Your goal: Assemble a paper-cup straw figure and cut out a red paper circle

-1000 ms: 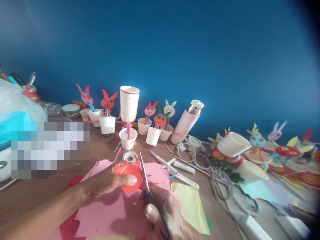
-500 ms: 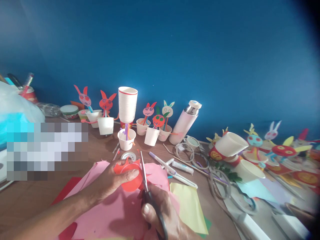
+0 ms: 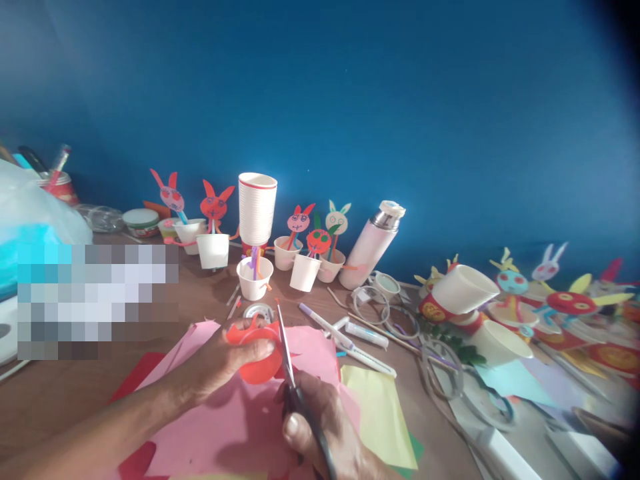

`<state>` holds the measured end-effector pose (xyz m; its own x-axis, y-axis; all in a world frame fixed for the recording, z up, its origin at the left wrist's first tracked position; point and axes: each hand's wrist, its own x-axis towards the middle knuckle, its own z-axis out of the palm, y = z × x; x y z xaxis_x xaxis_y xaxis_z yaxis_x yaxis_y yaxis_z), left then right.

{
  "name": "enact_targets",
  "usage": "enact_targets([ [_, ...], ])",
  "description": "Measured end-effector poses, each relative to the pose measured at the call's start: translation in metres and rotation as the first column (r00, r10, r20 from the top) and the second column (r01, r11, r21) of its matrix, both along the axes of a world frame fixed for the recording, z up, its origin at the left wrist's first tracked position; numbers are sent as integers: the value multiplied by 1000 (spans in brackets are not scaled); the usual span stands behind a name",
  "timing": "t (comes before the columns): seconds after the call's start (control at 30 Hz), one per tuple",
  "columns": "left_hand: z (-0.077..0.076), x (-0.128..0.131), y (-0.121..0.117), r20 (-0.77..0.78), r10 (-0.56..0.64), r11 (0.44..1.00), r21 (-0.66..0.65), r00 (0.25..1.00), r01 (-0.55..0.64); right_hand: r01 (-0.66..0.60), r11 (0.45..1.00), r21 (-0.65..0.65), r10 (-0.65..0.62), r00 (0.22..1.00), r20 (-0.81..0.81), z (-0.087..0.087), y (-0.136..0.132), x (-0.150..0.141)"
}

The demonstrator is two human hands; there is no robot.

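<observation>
My left hand (image 3: 243, 350) pinches a piece of red paper (image 3: 263, 368), thumb on top, its upper edge cut in jagged points. Black-handled scissors (image 3: 286, 350) are gripped in my right hand (image 3: 320, 413), blades pointing up and away along the right edge of the red paper. The blades look almost closed. Under both hands lies a sheet of pink paper (image 3: 215, 433), with small red scraps on it. Just beyond the red paper rests a roll of tape (image 3: 259, 311), partly hidden by my left hand.
Paper cups with rabbit-faced figures (image 3: 214, 250), a cup stack (image 3: 257, 207) and a leaning thermos (image 3: 373, 247) line the blue wall. Markers (image 3: 367, 360), yellow paper (image 3: 380, 413) and tape rings (image 3: 370, 305) lie to the right, near tipped cups (image 3: 465, 290). A plastic bag (image 3: 40, 200) sits left.
The scissor blades have shifted slightly left against the red paper's edge and look closer together. The left hand keeps its hold, and the view has moved a little.
</observation>
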<state>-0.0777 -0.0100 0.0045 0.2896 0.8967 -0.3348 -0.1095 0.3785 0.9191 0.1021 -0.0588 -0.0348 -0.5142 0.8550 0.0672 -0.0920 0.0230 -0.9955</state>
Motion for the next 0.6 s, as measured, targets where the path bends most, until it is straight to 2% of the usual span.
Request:
enact_targets([
  [0.13, -1, 0, 0, -13, 0, 1000, 13, 1000, 0, 43, 999, 23, -43, 999, 19, 3, -1, -1],
  [0.3, -5, -1, 1, -30, 25, 1000, -2, 999, -25, 16, 1000, -17, -16, 1000, 22, 3, -1, -2],
  [0.6, -2, -3, 2, -15, -34, 999, 26, 999, 34, 7, 1000, -16, -7, 1000, 5, 0, -1, -2],
])
